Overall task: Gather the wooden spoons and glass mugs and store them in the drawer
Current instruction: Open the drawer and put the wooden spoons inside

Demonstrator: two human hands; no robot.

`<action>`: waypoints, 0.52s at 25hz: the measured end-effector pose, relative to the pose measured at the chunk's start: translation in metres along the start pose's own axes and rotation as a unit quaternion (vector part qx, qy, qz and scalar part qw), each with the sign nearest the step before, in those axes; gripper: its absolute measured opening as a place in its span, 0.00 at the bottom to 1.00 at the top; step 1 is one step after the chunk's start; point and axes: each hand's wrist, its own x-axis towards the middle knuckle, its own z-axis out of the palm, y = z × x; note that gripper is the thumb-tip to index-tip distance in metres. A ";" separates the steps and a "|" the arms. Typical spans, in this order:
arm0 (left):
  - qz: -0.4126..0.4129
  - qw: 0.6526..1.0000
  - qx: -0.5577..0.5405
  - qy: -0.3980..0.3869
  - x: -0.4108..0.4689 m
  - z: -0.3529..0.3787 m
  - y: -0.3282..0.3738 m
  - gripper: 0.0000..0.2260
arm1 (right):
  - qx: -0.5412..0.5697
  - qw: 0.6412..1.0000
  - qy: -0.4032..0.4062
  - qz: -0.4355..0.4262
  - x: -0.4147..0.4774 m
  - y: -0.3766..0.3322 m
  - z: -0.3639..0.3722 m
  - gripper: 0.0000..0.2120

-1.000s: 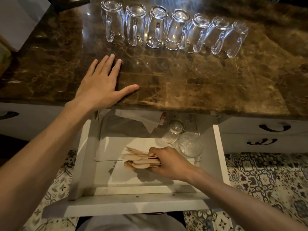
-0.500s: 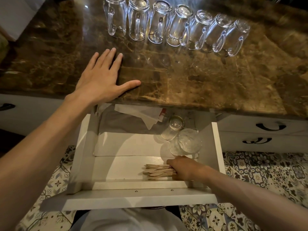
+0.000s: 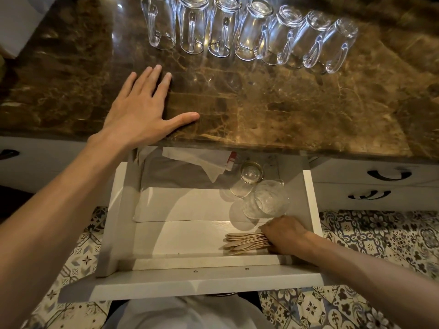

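Observation:
The white drawer point(image 3: 190, 280) stands pulled out below the counter. A bundle of wooden spoons point(image 3: 244, 242) lies flat at its front right, bowls pointing left, and my right hand point(image 3: 286, 233) is closed over their handles. Two glass mugs point(image 3: 263, 198) stand in the drawer's right side, just behind that hand. Several more glass mugs point(image 3: 249, 32) stand upside down in a row at the back of the brown marble counter point(image 3: 308, 110). My left hand point(image 3: 140, 110) rests flat on the counter, fingers spread, holding nothing.
Folded paper point(image 3: 204, 162) lies at the back of the drawer under the counter's edge. White cabinet drawers with dark handles point(image 3: 388, 174) sit to the right. Patterned floor tiles point(image 3: 380, 238) lie below. My light clothing fills the bottom edge.
My right hand carried the spoon bundle from the drawer's middle to its front right and lowered it flat onto the bottom. My left hand stayed on the counter.

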 end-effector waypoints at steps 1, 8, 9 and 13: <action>0.000 1.000 -0.001 0.000 0.000 0.001 0.000 0.47 | -0.018 1.000 -0.007 0.006 -0.001 -0.001 -0.001 0.13; 0.003 1.000 0.004 -0.001 0.001 0.000 0.001 0.47 | -0.026 0.998 -0.061 -0.003 -0.010 0.006 -0.021 0.18; 0.000 1.000 0.007 -0.003 0.000 0.000 0.000 0.47 | -0.033 0.997 -0.068 0.003 -0.010 0.005 -0.021 0.19; 0.006 1.000 0.004 -0.015 -0.001 0.002 0.006 0.48 | -0.065 0.990 -0.124 0.034 -0.018 -0.005 -0.016 0.16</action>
